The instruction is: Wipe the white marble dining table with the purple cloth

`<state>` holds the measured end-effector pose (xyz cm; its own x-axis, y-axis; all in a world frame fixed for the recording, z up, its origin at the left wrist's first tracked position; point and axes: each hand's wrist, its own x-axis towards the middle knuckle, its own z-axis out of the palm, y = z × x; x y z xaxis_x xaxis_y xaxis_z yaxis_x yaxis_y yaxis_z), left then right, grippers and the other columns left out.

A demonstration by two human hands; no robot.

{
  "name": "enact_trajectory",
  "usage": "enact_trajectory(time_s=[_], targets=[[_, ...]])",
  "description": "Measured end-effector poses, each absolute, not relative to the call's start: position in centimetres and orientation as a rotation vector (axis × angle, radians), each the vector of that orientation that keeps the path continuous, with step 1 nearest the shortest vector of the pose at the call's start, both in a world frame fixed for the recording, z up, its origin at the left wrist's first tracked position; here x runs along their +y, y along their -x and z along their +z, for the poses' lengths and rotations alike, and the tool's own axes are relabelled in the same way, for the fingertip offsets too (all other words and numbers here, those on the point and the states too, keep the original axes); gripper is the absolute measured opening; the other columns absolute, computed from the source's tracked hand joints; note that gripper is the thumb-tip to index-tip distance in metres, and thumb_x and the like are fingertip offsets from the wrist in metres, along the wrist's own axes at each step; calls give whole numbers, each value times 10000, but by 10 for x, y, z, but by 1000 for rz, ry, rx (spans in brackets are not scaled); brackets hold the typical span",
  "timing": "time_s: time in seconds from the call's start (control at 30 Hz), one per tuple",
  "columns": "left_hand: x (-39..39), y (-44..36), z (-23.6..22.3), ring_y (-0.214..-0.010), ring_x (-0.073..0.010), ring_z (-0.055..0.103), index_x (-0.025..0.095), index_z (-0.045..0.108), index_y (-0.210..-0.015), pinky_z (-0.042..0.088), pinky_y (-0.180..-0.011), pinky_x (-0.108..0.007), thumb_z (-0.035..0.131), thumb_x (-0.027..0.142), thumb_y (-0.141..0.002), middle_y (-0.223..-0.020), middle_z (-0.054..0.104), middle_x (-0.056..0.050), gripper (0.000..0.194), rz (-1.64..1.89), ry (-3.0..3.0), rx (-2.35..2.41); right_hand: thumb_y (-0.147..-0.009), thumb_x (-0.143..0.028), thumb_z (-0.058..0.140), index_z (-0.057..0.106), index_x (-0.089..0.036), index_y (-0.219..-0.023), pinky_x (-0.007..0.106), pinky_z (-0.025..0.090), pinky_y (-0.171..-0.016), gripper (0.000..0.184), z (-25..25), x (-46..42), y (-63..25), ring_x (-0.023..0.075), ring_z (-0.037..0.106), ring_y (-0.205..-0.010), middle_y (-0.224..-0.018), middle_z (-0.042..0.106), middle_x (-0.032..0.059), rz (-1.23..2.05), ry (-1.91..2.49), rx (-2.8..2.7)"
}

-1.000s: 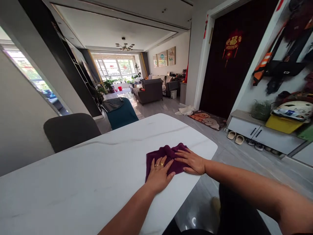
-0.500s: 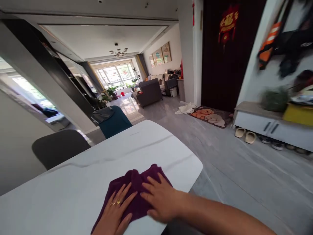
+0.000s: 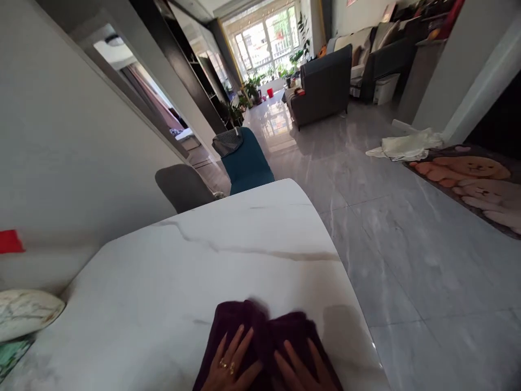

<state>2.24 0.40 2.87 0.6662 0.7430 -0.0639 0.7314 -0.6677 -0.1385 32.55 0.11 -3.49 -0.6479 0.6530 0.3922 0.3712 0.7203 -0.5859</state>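
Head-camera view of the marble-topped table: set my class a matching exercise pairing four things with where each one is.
Things:
1. Purple towel
2. Left hand
3. Cartoon-print rug
4. Teal chair

Places:
A. On the floor, right of the table
B. Beyond the table's far edge
C. On the tabletop
D. Resting on the towel

Pairs: 1-C, 2-D, 3-A, 4-B
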Motion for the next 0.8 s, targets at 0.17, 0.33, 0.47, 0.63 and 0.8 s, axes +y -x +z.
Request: enact_trajectory(time_s=[0.17,0.33,0.47,0.63,0.8], targets=[[10,-116,57,-1595,-469,249,475,531,-1524,294,-1247,-750,794,533,-834,-1772,167,-32,740,327,2866,-1819,-990,-288,619,346,-408,-1656,694,371,-1242,730,17,36,-420,391,447,-1509,-1650,437,71,742,841,-2521],[18,-158,100,-1602,-421,261,448,430,-1598,249,-1280,-718,745,271,-842,-1757,223,-46,839,263,2779,-2071,-850,-225,661,396,-389,-1637,799,39,-1261,847,83,73,-428,415,153,-1625,-1756,229,28,978,978,-2648],[20,-163,115,-1605,-393,267,422,466,-1583,214,-1308,-677,731,221,-808,-1752,265,-33,844,228,2752,-2170,-892,-298,645,452,-360,-1611,782,0,-1260,747,100,82,-415,411,116,-1633,-1765,215,40,1034,1034,-2698],[22,-167,128,-1621,-371,226,399,467,-1585,141,-1321,-663,741,227,-772,-1755,263,-46,875,147,2788,-2259,-885,-291,662,411,-378,-1626,776,13,-1259,787,93,82,-416,414,95,-1634,-1771,198,53,959,1013,-2779],[17,-163,127,-1627,-345,218,405,487,-1568,105,-1327,-649,719,222,-783,-1757,258,-22,839,-5,2836,-2312,-879,-301,665,365,-374,-1648,800,36,-1236,829,97,88,-416,434,67,-1628,-1776,138,71,936,1020,-2909]])
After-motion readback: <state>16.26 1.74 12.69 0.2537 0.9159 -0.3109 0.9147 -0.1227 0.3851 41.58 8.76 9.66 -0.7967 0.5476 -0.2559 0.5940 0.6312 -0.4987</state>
